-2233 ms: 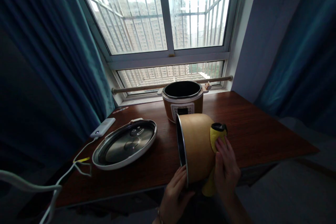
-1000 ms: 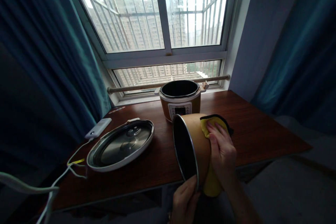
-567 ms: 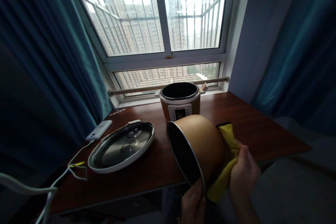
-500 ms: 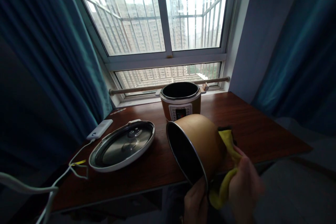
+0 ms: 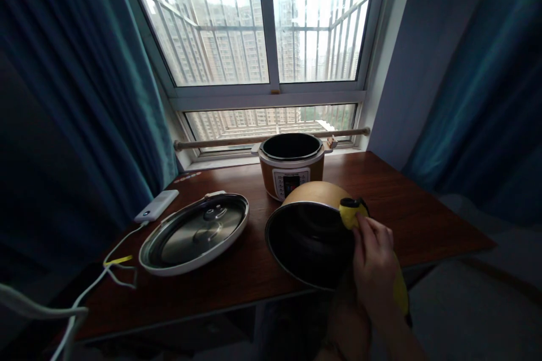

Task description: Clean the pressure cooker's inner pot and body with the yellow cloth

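1. We have the gold inner pot (image 5: 311, 240) tilted at the front edge of the table (image 5: 237, 276), its black mouth facing us; its dark inside is hard to make out.
2. Our right hand (image 5: 375, 256) has its fingers closed on a yellow cloth (image 5: 349, 215) at the pot's right rim.
3. Our left hand (image 5: 349, 316) is lost in shadow below; we cannot tell its fingers' spread or hold.
4. Behind, the cooker base (image 5: 292, 168) stands upright and uncovered, its bottom hidden from us.
5. The lid (image 5: 195, 237) lies left.

Before the cooker (image 5: 292, 164), the pot (image 5: 311, 240) looks like smooth metal, the rag (image 5: 348, 216) matt cloth. The table (image 5: 417, 220) looks glossy wood.
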Motion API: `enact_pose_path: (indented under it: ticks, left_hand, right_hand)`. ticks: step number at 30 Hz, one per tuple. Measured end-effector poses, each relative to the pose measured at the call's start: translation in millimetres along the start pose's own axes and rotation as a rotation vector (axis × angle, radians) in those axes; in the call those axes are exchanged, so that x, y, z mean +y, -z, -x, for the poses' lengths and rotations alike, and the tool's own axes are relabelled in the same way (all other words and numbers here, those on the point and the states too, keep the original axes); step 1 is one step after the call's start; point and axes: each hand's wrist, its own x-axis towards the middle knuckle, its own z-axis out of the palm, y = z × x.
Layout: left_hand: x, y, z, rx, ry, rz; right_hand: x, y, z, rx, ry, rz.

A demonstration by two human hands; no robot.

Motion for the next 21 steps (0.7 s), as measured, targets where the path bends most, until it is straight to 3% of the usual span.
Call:
enact_pose_path:
  ticks: [3, 5, 6, 8, 11, 14, 17, 21]
  left_hand:
    - [2.5, 34.8, 9.2, 0.116, -0.211, -0.058]
    - [0.5, 66.3, 11.4, 0.287, -0.341, -0.071]
    - [-2.7, 82.3, 10.1, 0.373, -0.316, -0.071]
    - [-14.1, 110.3, 3.4, 0.535, -0.051, -0.08]
    - [-38.0, 132.7, -10.7, 0.569, 0.228, -0.058]
    - [-54.4, 129.0, -18.7, 0.493, 0.285, -0.041]
    - [-54.6, 110.9, -17.6, 0.435, 0.292, -0.057]
    - [-44.0, 89.4, -13.5, 0.386, 0.261, -0.112]
  right_hand:
    - [40.2, -7.6, -29.1, -0.064, 0.017, -0.139]
    - [65.2, -14.0, -47.1, -0.13, 0.024, -0.257]
    - [75.6, -17.5, -54.7, -0.167, 0.013, -0.321]
    - [91.1, -24.8, -66.8, -0.235, -0.027, -0.447]
    - [102.5, -36.7, -79.1, -0.297, -0.083, -0.611]
    - [107.3, -50.9, -89.8, -0.362, -0.123, -0.746]
    - [110.5, -66.5, -99.5, -0.438, -0.21, -0.908]
    - [109.2, -82.7, -104.7, -0.476, -0.516, -1.144]
